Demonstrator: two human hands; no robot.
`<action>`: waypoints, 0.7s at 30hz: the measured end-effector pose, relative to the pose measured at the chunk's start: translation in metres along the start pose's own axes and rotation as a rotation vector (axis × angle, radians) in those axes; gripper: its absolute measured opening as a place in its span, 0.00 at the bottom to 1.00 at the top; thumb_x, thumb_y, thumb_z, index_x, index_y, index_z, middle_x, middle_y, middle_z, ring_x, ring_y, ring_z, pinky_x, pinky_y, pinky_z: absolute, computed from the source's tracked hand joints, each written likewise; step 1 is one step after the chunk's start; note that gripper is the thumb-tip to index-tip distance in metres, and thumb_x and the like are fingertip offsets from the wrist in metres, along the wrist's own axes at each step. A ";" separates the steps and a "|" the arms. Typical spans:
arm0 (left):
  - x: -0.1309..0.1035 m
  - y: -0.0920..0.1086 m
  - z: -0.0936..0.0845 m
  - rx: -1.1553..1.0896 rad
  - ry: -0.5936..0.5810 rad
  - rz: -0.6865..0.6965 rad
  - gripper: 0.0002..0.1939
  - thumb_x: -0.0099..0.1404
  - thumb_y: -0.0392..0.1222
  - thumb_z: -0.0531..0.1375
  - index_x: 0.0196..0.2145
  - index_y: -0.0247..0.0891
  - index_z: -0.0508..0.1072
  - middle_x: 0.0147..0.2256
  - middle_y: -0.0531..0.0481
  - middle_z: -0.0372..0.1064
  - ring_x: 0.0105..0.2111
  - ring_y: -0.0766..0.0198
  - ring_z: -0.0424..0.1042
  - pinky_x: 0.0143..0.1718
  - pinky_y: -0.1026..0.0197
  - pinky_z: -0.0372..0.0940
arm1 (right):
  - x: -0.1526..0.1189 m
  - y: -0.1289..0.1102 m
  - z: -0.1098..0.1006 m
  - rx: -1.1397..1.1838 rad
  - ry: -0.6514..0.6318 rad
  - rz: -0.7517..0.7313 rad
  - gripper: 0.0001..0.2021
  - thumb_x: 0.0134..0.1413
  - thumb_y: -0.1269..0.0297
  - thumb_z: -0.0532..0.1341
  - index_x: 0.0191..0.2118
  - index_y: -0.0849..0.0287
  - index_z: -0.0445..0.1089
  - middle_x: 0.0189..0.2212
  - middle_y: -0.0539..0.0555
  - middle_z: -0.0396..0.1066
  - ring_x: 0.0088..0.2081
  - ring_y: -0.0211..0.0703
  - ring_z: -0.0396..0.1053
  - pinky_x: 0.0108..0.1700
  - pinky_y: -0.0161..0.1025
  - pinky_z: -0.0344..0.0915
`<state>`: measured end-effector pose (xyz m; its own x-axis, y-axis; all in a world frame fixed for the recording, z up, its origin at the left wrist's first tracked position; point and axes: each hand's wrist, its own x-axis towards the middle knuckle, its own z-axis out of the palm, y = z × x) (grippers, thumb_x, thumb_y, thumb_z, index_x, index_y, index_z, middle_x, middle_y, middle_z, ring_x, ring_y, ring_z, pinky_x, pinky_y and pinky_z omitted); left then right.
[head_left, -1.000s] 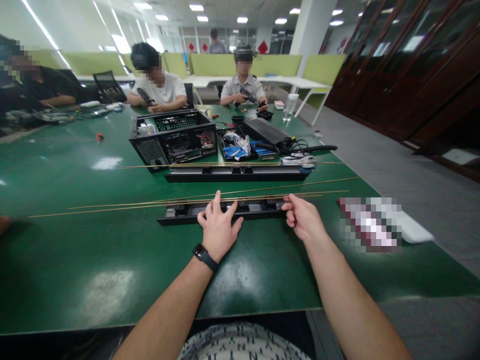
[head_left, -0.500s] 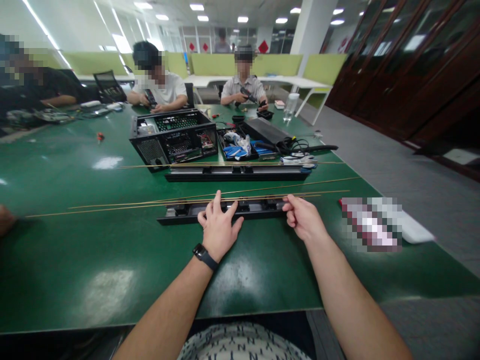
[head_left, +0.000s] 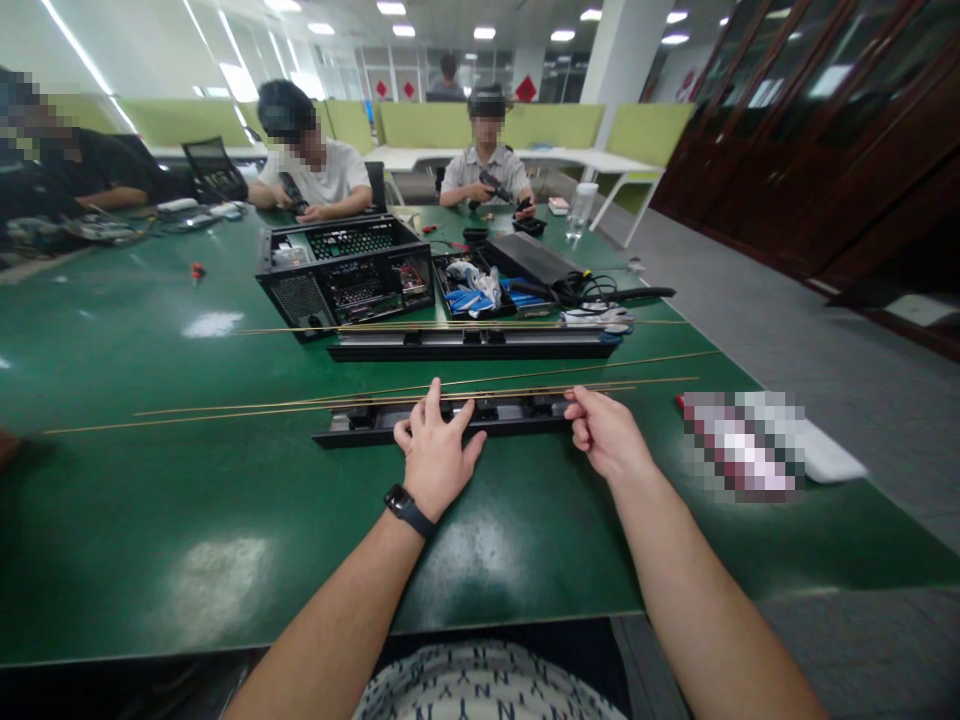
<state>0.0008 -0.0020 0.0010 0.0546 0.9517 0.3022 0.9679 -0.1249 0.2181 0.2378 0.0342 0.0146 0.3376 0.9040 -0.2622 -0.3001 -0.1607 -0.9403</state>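
A long black rail [head_left: 360, 434] with a grey channel and dark blocks lies on the green table. My left hand [head_left: 437, 440], a watch on its wrist, rests over the rail's middle with fingers spread, touching it and the thin rods. My right hand [head_left: 604, 430] is at the rail's right end, thumb and forefinger pinched by the rods; what lies between the fingertips is too small to make out. Several thin golden rods [head_left: 247, 409] run lengthwise over the rail and past both its ends. Behind it is a second black rail [head_left: 472, 351], also with thin rods along it.
Beyond the rails stand an open black computer case [head_left: 345, 275] and a tray with blue-white gloves [head_left: 474, 290]. A grey box [head_left: 534, 265] and black cables lie right of them. A blurred red packet [head_left: 735, 450] is at right. Several people sit around the table; one hand [head_left: 9, 447] shows at left.
Both of my hands keep almost the same pose on the rail. The other person's hand at the left edge has moved slightly out of view.
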 end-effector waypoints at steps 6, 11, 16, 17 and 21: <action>0.000 0.001 -0.002 0.012 -0.016 -0.007 0.25 0.71 0.56 0.60 0.64 0.58 0.72 0.76 0.39 0.42 0.66 0.39 0.59 0.58 0.35 0.59 | -0.001 -0.002 0.002 0.004 0.021 0.018 0.09 0.67 0.62 0.63 0.36 0.60 0.71 0.18 0.47 0.70 0.10 0.29 0.54 0.09 0.28 0.47; 0.001 0.000 -0.001 0.011 0.000 0.004 0.25 0.71 0.56 0.60 0.63 0.58 0.73 0.76 0.38 0.43 0.65 0.39 0.60 0.57 0.35 0.59 | 0.001 -0.001 0.003 -0.005 0.039 0.014 0.07 0.68 0.64 0.60 0.37 0.60 0.70 0.18 0.46 0.70 0.10 0.29 0.54 0.09 0.28 0.47; 0.001 0.000 0.001 0.007 0.019 0.020 0.24 0.70 0.56 0.61 0.63 0.57 0.73 0.75 0.36 0.44 0.64 0.37 0.61 0.55 0.34 0.60 | 0.000 0.002 0.003 -0.061 0.032 -0.033 0.08 0.68 0.65 0.60 0.36 0.60 0.69 0.19 0.46 0.71 0.10 0.29 0.54 0.09 0.28 0.47; 0.001 -0.001 0.001 0.006 0.024 0.023 0.24 0.70 0.56 0.61 0.63 0.57 0.73 0.75 0.36 0.44 0.64 0.37 0.61 0.55 0.34 0.60 | 0.000 0.002 0.003 -0.060 0.031 -0.033 0.07 0.68 0.64 0.61 0.36 0.60 0.69 0.19 0.46 0.71 0.10 0.29 0.54 0.09 0.28 0.47; 0.001 -0.001 0.001 -0.004 0.031 0.025 0.24 0.70 0.56 0.61 0.62 0.56 0.74 0.76 0.36 0.44 0.64 0.37 0.61 0.55 0.34 0.61 | 0.001 0.003 0.002 -0.045 0.027 -0.024 0.07 0.68 0.64 0.61 0.36 0.60 0.70 0.19 0.46 0.71 0.10 0.29 0.54 0.09 0.28 0.48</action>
<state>-0.0001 -0.0008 -0.0003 0.0712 0.9391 0.3363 0.9653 -0.1497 0.2138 0.2358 0.0356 0.0117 0.3684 0.8969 -0.2448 -0.2517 -0.1573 -0.9549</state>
